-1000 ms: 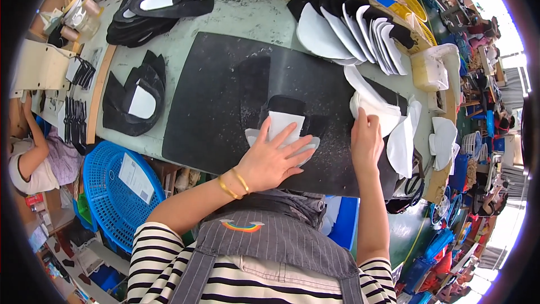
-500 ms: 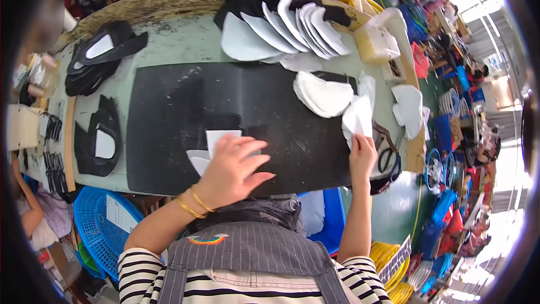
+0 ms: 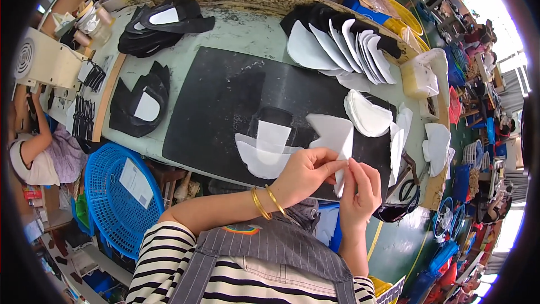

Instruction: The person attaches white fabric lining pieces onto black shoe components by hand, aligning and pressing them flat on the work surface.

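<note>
- The right hand (image 3: pixel 363 194), nearest the wearer, pinches the near edge of a white sheet piece between thumb and fingers.
- The left hand (image 3: pixel 301 174) grips that same edge, its fingertips close to the right hand's; whether they are parting layers cannot be told.
- The white sheet piece (image 3: pixel 331 132) is held up at a tilt above the near right part of a black mat (image 3: pixel 205 101), so it looks not yet laid in place.
- Just left of it, a translucent curved piece (image 3: pixel 253 160) lies flat, overlapping the lower part of a white patch (image 3: pixel 274 132), which rests over dark fabric (image 3: pixel 275 114); this layup appears partly built.
- Dark-handled scissors (image 3: pixel 409 191) lie at the right, near the worktop's (image 3: pixel 236 28) near edge.
- Beyond the hands, a stack of white pieces (image 3: pixel 368 114) sits on the mat, seemingly unused supply.
- Left of the mat, a black piece with a white inset (image 3: pixel 147 106) looks further along.
- At the far side, a black pile (image 3: pixel 149 34) and a fanned row of white and black pieces (image 3: pixel 306 45) wait; their stage is unclear.
</note>
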A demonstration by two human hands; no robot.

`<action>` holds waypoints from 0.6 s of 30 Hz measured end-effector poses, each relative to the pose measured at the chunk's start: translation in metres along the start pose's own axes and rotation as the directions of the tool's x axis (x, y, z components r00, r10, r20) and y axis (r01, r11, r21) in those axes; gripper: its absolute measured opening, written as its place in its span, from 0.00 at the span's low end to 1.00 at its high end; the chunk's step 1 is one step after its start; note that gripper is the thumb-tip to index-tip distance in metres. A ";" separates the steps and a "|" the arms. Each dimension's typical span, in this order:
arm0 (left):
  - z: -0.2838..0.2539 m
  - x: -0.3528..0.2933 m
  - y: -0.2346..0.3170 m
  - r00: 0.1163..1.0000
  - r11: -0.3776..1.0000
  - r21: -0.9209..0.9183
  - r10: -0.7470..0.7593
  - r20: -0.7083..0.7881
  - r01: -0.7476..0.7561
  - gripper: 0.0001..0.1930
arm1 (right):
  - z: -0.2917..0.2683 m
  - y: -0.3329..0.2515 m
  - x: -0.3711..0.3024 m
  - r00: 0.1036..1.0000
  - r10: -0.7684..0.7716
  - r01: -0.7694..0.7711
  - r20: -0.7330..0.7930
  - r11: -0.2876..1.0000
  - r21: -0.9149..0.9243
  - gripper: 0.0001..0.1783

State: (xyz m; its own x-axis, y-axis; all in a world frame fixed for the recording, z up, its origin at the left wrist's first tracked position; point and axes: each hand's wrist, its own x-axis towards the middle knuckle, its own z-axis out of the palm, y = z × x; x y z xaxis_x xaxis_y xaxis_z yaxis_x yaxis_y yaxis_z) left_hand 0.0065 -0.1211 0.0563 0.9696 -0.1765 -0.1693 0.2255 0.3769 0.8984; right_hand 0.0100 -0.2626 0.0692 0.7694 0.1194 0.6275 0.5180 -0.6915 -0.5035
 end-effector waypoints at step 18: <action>-0.016 -0.028 0.003 0.994 1.000 -0.002 -0.011 -0.112 0.011 0.09 | -0.002 -0.019 0.012 0.972 0.218 -0.230 0.092 0.963 0.141 0.10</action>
State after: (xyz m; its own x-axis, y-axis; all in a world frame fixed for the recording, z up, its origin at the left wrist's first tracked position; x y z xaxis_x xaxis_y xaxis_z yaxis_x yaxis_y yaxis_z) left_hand -0.0189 -0.1006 0.0570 0.9716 -0.0780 -0.2233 0.2361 0.3767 0.8957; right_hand 0.0091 -0.2497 0.0876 0.8950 0.0308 0.4450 0.3747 -0.5933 -0.7125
